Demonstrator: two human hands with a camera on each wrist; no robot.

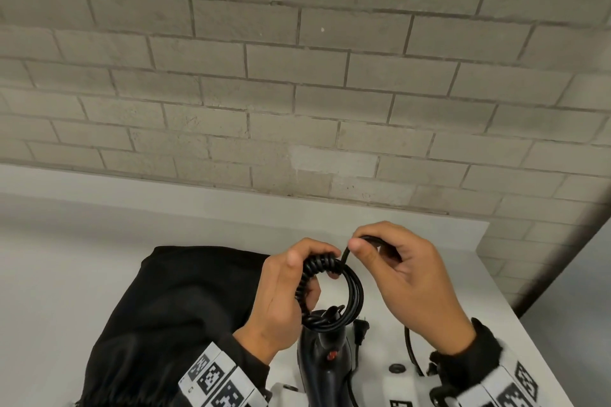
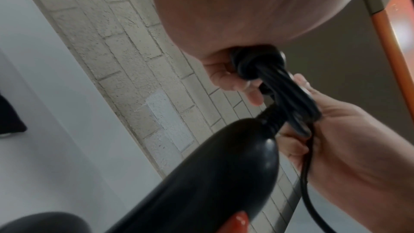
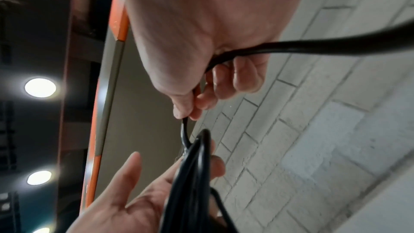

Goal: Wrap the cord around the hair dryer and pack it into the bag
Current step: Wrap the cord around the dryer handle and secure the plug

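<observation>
A black hair dryer (image 1: 325,363) with a red switch stands at the table's near edge, its handle (image 2: 201,174) pointing away from me. Its black cord (image 1: 334,291) is coiled into a ring above the handle end. My left hand (image 1: 287,287) grips the left side of that coil (image 2: 253,66), fingers curled through it. My right hand (image 1: 396,261) pinches the free run of cord (image 3: 313,47) between thumb and fingers just above the coil's top. The plug (image 1: 361,329) lies on the table beside the dryer. A black fabric bag (image 1: 172,317) lies flat to the left.
The white table (image 1: 82,258) runs back to a grey brick wall (image 1: 297,76). Its right edge (image 1: 535,324) drops off close to my right wrist. A loose cord loop (image 1: 411,350) lies on the table under my right forearm.
</observation>
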